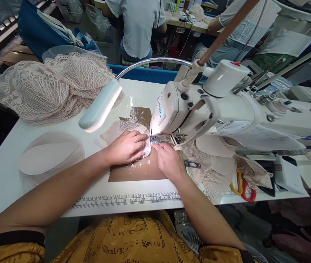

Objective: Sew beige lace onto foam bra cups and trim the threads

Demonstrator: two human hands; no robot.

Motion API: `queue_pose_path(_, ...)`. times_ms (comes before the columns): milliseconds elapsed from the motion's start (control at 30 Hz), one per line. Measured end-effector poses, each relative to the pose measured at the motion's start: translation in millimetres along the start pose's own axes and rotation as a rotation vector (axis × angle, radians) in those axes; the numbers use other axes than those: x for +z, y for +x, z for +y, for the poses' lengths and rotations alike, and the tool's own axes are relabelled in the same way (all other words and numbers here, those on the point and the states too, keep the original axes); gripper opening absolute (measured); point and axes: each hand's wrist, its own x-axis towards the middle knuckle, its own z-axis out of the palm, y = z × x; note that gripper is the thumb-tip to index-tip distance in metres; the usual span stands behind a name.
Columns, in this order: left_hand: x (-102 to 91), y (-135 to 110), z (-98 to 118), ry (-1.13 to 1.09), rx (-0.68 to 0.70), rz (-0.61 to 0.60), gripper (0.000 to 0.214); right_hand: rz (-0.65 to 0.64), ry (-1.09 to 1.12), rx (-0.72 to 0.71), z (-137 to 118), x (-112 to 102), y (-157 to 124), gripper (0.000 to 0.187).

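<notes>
A pale lace piece point(128, 126) lies under the needle area of a white sewing machine point(169, 106). My left hand point(128, 148) rests on top of this lace with its fingers stretched out over it. To the right, my right hand point(169, 159) is closed, its fingertips at the lace's edge close to the presser foot. What sits between those fingertips is too small to see fully. Brown tape or board point(136, 171) covers the table beneath both hands. A small dark-handled tool point(192, 164) lies beside my right wrist.
A lace heap point(54, 87) fills the back left, with pale oval pieces point(50, 157) nearer. A lamp point(100, 106) hangs over the table. More lace point(210, 175), yellow-handled point(237, 183) and red-handled scissors point(248, 190) lie right. A printed ruler point(133, 199) runs along the front. People sit beyond.
</notes>
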Motion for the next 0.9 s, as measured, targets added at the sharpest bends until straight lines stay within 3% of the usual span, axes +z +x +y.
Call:
queue_pose_path(267, -1.1, -1.5, 4.9, -0.084, 0.12, 0.035, 0.027, -0.044, 0.026, -0.164, -3.1, -4.8, -6.6, 0.031)
queue_pose_path(533, 3.7, -0.6, 7.6, -0.069, 0.073, 0.009, 0.029, -0.068, -0.059, -0.113, -5.0, -4.0, -6.8, 0.033)
queue_pose_path(900, 4.0, -1.6, -4.6, -0.004, 0.12, 0.005, 0.032, -0.104, -0.138, -0.044, -8.4, -2.5, 2.6, 0.044)
